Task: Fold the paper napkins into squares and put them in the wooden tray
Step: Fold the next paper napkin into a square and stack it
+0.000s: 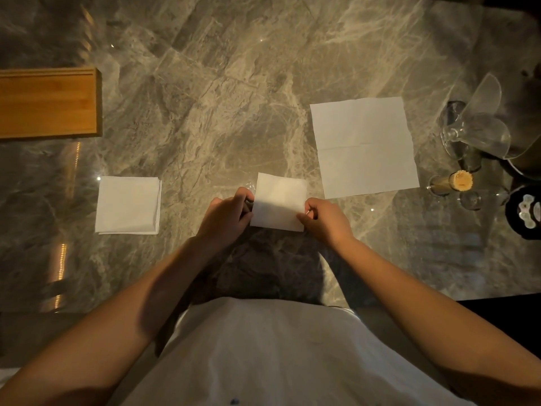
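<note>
I lose the wooden tray past the left edge, so I can't judge its full length. My left hand and right hand cover the side edges of the folded napkin; I can't tell how many layers it has. At the right edge, the wine glasses overlap in glare and I can't count them, and a dark round object is cut off, unidentifiable

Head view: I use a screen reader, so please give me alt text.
Both hands, left hand and right hand, pinch a folded napkin on a marble table. Folded stack left, unfolded napkin right, wooden tray far left.
</note>
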Available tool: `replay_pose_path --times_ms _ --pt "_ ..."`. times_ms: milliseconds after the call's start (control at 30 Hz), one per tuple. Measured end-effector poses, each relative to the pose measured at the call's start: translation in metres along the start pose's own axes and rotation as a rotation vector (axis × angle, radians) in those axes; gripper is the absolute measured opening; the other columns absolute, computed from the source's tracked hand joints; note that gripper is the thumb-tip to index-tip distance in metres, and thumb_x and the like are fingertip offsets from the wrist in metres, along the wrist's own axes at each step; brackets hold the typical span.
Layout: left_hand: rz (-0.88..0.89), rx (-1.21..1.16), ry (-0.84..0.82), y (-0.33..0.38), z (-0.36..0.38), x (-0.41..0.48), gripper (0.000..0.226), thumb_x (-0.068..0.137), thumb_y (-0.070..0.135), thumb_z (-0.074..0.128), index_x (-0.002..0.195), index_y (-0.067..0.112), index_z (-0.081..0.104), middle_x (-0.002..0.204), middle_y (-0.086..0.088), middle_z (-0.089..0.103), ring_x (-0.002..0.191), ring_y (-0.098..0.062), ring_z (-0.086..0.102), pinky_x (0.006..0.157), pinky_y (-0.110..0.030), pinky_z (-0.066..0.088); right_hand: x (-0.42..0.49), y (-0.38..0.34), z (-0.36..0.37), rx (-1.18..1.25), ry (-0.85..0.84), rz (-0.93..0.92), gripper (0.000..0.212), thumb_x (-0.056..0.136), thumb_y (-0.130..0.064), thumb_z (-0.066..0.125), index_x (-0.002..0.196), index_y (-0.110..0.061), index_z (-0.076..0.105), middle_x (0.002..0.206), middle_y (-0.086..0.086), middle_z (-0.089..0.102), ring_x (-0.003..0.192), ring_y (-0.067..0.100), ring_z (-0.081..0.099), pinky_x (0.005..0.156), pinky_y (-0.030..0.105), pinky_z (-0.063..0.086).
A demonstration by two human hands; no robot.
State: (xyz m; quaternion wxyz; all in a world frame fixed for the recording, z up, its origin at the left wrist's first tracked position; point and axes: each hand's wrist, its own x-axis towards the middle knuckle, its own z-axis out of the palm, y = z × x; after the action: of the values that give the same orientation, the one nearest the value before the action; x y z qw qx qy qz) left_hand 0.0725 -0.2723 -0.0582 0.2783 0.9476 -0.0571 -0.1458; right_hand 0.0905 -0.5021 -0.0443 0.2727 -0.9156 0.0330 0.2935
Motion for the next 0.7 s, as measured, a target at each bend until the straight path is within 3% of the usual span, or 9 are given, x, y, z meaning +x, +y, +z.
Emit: replay_pose_path --times_ms 133,233,367,533,700 --pt "-0.022 -0.023 0.06 0.006 0.0 0.001 0.034 0.083 0.02 0.063 0.113 0.016 0.047 0.078 0.004 0.062 0.068 -0.014 0.06 0.082 -0.037 0.05 0.003 -0.002 -0.001 0.0 -0.009 0.024 0.018 0.086 -0.03 0.06 0.079 -0.014 0.052 0.072 0.001 0.061 0.071 0.024 0.058 0.065 0.039 0.05" --pt "0.059 0.133 0.108 0.007 0.001 0.001 0.045 0.08 0.027 0.064 0.121 0.022 0.047 0.102 -0.003 0.059 0.09 -0.021 0.056 0.081 -0.039 0.045 0.002 -0.002 -0.001 0.022 -0.014 0.032 0.017 0.085 -0.03 0.061 0.087 -0.015 0.052 0.073 0.0 0.063 0.071 0.023 0.06 0.066 0.04 0.051" --pt "0.09 0.241 0.056 0.006 0.003 -0.001 0.056 0.079 0.03 0.065 0.13 0.029 0.043 0.133 -0.008 0.044 0.117 -0.028 0.042 0.094 -0.046 0.035 0.0 -0.001 0.001 0.046 -0.009 0.034 0.021 0.086 -0.034 0.062 0.092 -0.019 0.048 0.073 -0.002 0.063 0.069 0.022 0.061 0.067 0.039 0.052" --pt "0.102 0.307 -0.032 0.005 0.004 0.003 0.06 0.08 0.035 0.064 0.135 0.032 0.038 0.144 -0.009 0.034 0.127 -0.029 0.035 0.101 -0.049 0.029 -0.006 -0.001 0.0 -0.013 0.083 0.029 0.043 0.083 -0.042 0.066 0.107 -0.025 0.034 0.073 -0.005 0.059 0.064 0.018 0.058 0.059 0.036 0.05" --pt "0.13 0.333 -0.038 0.006 0.005 0.005 0.062 0.077 0.036 0.068 0.133 0.033 0.041 0.145 -0.008 0.035 0.127 -0.03 0.036 0.1 -0.048 0.029 -0.006 -0.011 0.007 -0.387 0.293 -0.342 0.066 0.072 -0.042 0.077 0.127 -0.024 0.045 0.121 0.011 0.052 0.103 0.027 0.052 0.082 0.041 0.045"
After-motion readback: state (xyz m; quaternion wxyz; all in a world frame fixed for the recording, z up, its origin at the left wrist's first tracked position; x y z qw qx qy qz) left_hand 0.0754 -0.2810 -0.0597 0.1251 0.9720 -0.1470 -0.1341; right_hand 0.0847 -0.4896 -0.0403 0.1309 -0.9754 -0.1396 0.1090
